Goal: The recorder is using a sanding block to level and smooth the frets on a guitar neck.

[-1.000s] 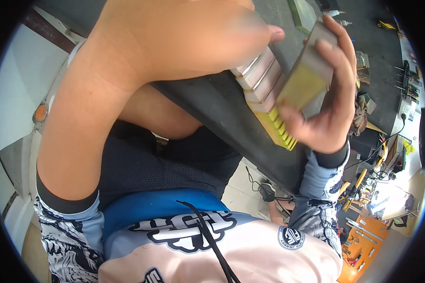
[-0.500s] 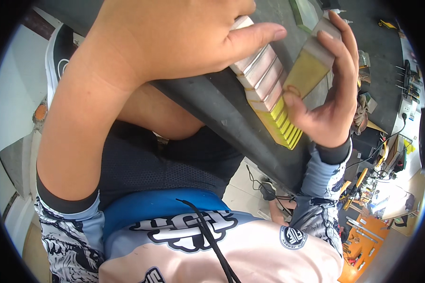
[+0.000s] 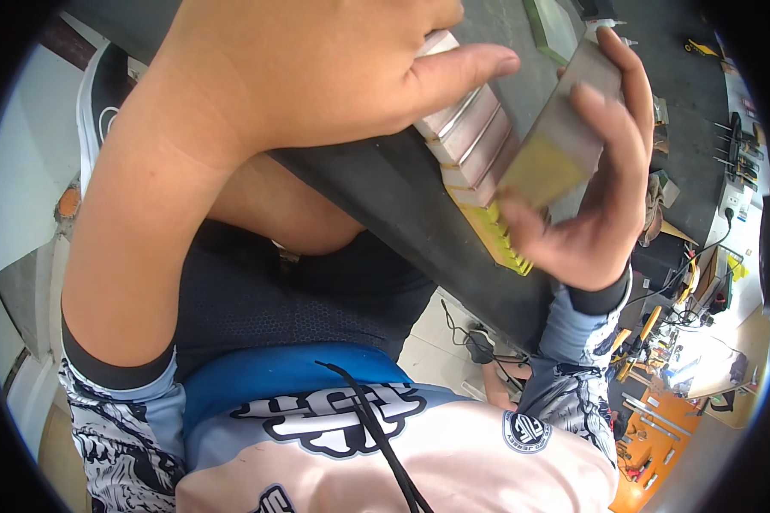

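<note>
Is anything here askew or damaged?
Nothing looks damaged. The right hand holds one flat cell tilted against the stacked cells under the left hand, so it is not aligned with them.

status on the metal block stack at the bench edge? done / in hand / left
Done: several silvery blocks already sit packed side by side on the yellow holder at the edge of the dark bench.
In hand: the left hand steadies the row, thumb on top; the right hand holds a flat metal piece against its end.
Left: that piece isn't seated flush yet. Further pieces: cannot tell.
</note>
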A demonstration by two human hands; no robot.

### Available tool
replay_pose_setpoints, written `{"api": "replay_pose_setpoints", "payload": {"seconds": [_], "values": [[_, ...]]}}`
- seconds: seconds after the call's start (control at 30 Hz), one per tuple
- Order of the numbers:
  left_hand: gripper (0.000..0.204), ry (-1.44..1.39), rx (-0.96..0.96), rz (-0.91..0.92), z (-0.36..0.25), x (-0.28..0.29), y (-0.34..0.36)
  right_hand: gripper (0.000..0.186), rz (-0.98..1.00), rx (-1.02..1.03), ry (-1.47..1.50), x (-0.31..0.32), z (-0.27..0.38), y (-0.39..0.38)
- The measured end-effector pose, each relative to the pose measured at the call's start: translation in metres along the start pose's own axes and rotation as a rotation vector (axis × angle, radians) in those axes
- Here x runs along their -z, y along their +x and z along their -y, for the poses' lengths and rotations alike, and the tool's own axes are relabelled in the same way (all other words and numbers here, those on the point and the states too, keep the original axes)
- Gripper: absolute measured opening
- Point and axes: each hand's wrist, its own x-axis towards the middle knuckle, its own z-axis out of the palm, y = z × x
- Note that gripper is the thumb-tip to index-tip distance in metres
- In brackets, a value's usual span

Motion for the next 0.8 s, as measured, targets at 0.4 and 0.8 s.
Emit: {"api": "replay_pose_setpoints", "payload": {"seconds": [0.4, 0.8], "values": [[0.04, -0.029, 0.032, 0.062, -0.004, 0.008, 0.005, 0.084, -0.065, -0.046, 0.099, -0.005, -0.007, -0.008], [0.041, 0.021, -0.06, -0.052, 0.001, -0.002, -0.001, 0.084, -0.046, -0.074, 0.061, -0.004, -0.009, -0.006]]}}
